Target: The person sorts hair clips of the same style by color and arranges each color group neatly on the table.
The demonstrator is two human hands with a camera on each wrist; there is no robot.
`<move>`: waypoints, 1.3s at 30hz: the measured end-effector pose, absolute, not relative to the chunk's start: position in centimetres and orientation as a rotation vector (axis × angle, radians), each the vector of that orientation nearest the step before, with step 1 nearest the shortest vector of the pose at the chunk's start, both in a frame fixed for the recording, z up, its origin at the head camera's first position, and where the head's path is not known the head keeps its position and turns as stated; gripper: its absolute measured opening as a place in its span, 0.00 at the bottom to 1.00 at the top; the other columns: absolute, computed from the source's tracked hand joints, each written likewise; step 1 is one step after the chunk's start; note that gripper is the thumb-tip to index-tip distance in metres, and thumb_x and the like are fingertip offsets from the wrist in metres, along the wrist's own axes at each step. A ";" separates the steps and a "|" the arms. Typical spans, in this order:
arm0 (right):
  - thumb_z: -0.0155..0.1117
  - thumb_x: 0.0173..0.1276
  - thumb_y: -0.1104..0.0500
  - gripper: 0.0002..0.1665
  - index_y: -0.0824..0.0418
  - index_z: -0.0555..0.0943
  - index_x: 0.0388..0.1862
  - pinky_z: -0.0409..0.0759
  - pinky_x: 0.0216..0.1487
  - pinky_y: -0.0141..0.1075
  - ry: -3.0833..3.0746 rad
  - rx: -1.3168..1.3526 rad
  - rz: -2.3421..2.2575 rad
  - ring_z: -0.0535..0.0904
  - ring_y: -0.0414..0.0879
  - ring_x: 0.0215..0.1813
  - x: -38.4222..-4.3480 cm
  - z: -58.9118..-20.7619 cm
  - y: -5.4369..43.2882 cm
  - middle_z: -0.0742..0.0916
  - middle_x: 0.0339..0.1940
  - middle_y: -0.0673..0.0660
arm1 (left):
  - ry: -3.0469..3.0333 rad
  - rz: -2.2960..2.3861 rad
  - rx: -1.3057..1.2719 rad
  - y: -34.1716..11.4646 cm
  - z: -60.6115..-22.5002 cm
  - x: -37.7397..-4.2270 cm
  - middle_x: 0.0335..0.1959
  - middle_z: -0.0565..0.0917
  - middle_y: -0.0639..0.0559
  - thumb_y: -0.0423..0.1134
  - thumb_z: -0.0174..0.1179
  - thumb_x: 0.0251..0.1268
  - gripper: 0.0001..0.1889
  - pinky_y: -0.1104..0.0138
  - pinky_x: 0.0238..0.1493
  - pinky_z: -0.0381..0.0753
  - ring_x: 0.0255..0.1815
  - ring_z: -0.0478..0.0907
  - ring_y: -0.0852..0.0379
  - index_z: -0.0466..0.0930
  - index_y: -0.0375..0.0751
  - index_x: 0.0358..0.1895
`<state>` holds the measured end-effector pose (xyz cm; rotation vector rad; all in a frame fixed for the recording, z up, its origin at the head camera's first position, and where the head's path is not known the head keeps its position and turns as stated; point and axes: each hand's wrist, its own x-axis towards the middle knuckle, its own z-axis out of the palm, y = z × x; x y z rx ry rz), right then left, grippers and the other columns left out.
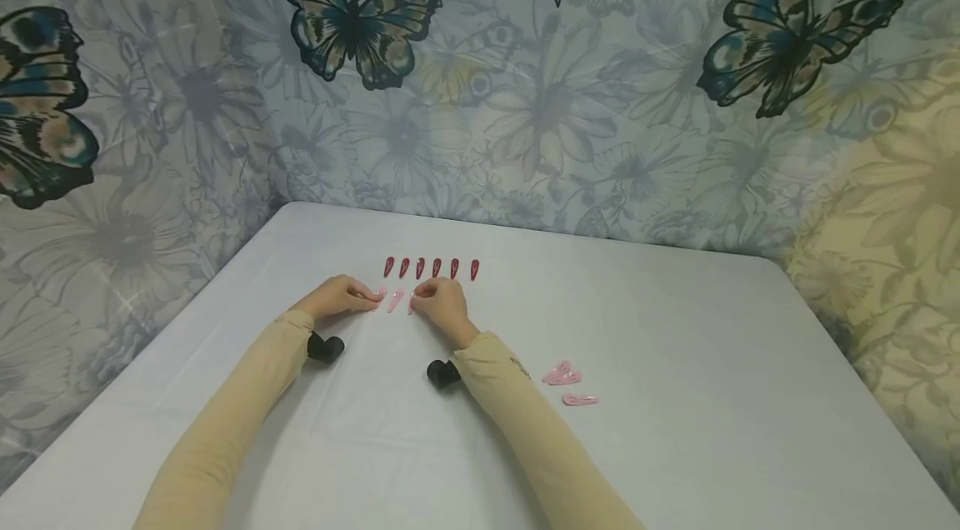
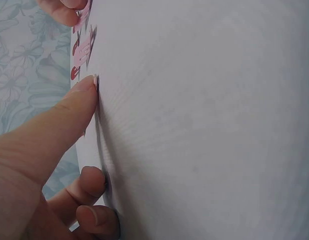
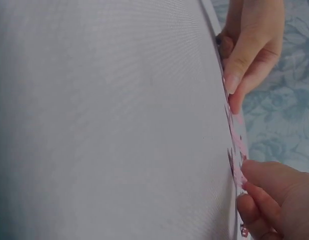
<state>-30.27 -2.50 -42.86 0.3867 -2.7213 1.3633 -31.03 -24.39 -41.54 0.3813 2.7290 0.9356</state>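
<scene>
Three pink snap hair clips lie in a short row on the white table. My left hand (image 1: 341,297) is at the leftmost pink hair clip (image 1: 381,293), thumb and forefinger pinching its lower part. Right of it lies the middle pink clip (image 1: 395,300), which neither hand touches. With thumb and forefinger, my right hand (image 1: 444,309) pinches the third pink clip (image 3: 238,175), largely covered by the fingers in the head view. Just behind this row, several dark red hair clips (image 1: 420,267) stand side by side in a line.
To the right of my right forearm lie a small heap of overlapping pink clips (image 1: 562,377) and a single pink clip (image 1: 580,400). Black wrist cameras (image 1: 326,348) sit under both cuffs. A butterfly-patterned wall covering (image 1: 540,113) rises behind the white table (image 1: 712,330).
</scene>
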 end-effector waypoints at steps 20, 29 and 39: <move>0.67 0.65 0.56 0.12 0.65 0.87 0.38 0.75 0.42 0.30 -2.816 0.513 1.500 0.81 0.48 0.44 -27.9 -39.8 0.4 0.89 0.40 0.60 | 2.709 0.921 0.358 -24.1 -41.6 -30.7 0.56 0.82 0.34 0.42 0.63 0.66 0.16 0.45 0.65 0.69 0.63 0.74 0.34 0.85 0.33 0.49; 0.64 0.67 0.55 0.12 0.62 0.87 0.41 0.73 0.50 0.34 -2.796 0.535 1.604 0.78 0.44 0.45 -25.6 -36.9 4.6 0.89 0.44 0.58 | 2.722 0.903 0.402 -23.9 -41.4 -30.7 0.55 0.83 0.33 0.41 0.63 0.65 0.16 0.45 0.64 0.70 0.62 0.74 0.33 0.85 0.32 0.49; 0.63 0.68 0.53 0.14 0.61 0.86 0.44 0.68 0.38 0.33 -2.790 0.381 1.628 0.70 0.43 0.38 -24.9 -35.3 9.5 0.87 0.47 0.59 | 2.724 0.884 0.403 -24.0 -41.0 -30.7 0.55 0.82 0.33 0.42 0.63 0.65 0.16 0.51 0.59 0.75 0.59 0.76 0.36 0.85 0.32 0.48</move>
